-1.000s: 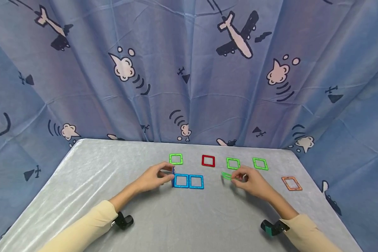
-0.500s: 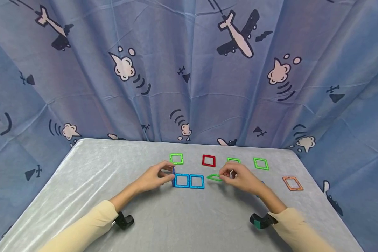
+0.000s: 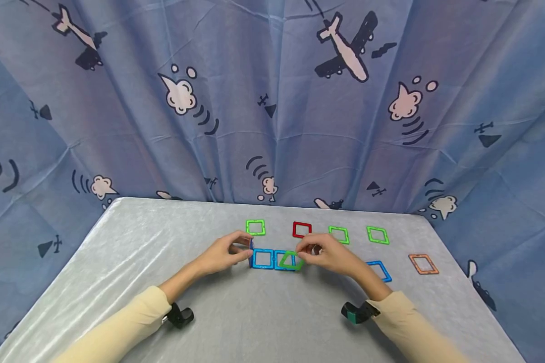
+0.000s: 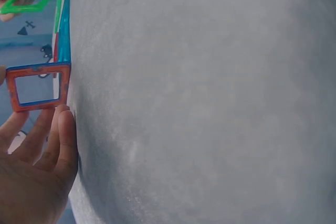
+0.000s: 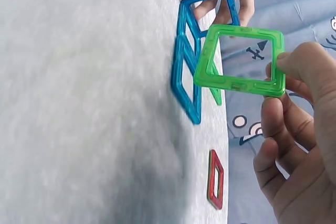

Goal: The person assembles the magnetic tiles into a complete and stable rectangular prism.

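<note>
Left fingers (image 4: 67, 132) gripped the upright frame (image 4: 37, 69), right fingers (image 5: 274, 121) pinched the green frame (image 5: 239, 84), and dipping low risked jolting the flat blue frames (image 3: 273, 259)!

The left forearm (image 3: 181, 280) and the right forearm (image 3: 373, 283) come forward and turn inward, so both hands are near each other. The left hand (image 3: 224, 252) grips with thumb and bent fingers kept apart. The right hand (image 3: 329, 253) pinches with its thumb (image 5: 310, 64); its lower fingers (image 5: 273, 156) are curved loosely.
</note>
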A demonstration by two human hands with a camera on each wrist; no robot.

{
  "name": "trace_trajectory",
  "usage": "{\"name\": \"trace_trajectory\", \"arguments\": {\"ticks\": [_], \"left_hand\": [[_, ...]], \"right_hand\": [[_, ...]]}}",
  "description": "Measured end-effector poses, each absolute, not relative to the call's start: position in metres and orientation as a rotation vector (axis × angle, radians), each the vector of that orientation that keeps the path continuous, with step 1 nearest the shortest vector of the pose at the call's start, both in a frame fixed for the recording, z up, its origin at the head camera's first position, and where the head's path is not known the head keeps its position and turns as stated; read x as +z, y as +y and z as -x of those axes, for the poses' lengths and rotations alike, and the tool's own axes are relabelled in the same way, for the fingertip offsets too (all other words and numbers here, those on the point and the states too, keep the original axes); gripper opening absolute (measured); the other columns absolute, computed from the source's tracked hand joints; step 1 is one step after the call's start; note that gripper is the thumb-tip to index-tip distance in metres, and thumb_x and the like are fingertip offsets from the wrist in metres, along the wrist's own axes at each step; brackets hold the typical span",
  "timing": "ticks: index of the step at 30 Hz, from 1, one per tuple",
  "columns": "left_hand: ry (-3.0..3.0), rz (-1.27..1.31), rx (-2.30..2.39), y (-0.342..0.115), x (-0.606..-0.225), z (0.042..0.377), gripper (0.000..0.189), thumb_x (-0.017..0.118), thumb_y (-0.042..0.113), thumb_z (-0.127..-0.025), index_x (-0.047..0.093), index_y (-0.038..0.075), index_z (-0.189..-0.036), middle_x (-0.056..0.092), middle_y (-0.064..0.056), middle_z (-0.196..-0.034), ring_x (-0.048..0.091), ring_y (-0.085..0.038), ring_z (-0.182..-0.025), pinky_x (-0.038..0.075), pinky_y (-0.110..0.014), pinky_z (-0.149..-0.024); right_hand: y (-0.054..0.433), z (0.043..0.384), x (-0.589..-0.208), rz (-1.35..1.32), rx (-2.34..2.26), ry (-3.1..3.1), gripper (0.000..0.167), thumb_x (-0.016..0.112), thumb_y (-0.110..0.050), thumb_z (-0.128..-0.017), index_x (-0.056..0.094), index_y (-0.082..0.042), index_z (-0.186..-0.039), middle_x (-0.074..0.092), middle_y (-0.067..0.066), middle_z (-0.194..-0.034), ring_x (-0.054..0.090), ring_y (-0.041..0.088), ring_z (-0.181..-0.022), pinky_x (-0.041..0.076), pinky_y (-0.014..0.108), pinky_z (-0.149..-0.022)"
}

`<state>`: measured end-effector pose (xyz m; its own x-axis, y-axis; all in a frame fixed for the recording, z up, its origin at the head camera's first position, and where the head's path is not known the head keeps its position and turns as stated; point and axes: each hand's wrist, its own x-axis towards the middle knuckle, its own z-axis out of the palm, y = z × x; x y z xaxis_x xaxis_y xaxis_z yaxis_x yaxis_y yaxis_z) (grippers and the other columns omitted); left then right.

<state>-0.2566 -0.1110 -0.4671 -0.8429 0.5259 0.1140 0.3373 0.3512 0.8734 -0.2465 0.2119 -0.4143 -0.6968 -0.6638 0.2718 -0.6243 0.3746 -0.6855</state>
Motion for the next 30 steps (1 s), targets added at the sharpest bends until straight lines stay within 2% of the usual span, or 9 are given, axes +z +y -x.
{"name": "trace_trajectory", "arguments": {"ticks": [5, 13, 23, 30], "left_hand": [[2.42, -0.788, 1.497, -0.111, -0.465, 0.256, 0.044, 0.064, 0.023, -0.103, 0.055, 0.0, -0.139, 0.063, -0.016, -0.128, 0.067, -0.031, -0.106, 0.055, -0.041, -0.081], [2.399, -0.787, 1.519, -0.111, -0.464, 0.253, 0.044, 0.064, 0.023, -0.103, 0.054, 0.001, -0.141, 0.062, -0.017, -0.13, 0.066, -0.033, -0.107, 0.055, -0.045, -0.083], [2.427, -0.792, 1.487, -0.113, -0.468, 0.255, 0.045, 0.063, 0.028, -0.103, 0.055, 0.003, -0.14, 0.062, -0.013, -0.129, 0.067, -0.029, -0.107, 0.054, -0.041, -0.084], [2.397, -0.776, 1.516, -0.112, -0.469, 0.255, 0.044, 0.063, 0.027, -0.104, 0.055, 0.003, -0.14, 0.062, -0.015, -0.13, 0.067, -0.03, -0.105, 0.057, -0.037, -0.073]], "right_hand": [[0.206, 0.251, -0.419, 1.291, -1.269, 2.539, 0.016, 0.073, 0.01, -0.088, 0.073, -0.006, -0.092, 0.067, 0.004, -0.082, 0.057, 0.019, -0.072, 0.046, 0.031, -0.059], [0.207, 0.26, -0.432, 1.278, -1.303, 2.494, 0.004, 0.073, -0.004, -0.094, 0.075, -0.006, -0.096, 0.067, -0.006, -0.086, 0.058, 0.015, -0.075, 0.048, 0.031, -0.062], [0.204, 0.258, -0.432, 1.249, -1.294, 2.473, 0.006, 0.074, -0.009, -0.095, 0.077, -0.006, -0.099, 0.068, -0.008, -0.089, 0.059, 0.014, -0.075, 0.049, 0.029, -0.064], [0.199, 0.257, -0.429, 1.277, -1.295, 2.459, 0.006, 0.074, -0.006, -0.094, 0.077, -0.006, -0.099, 0.069, -0.006, -0.092, 0.058, 0.016, -0.075, 0.051, 0.03, -0.065]]}}
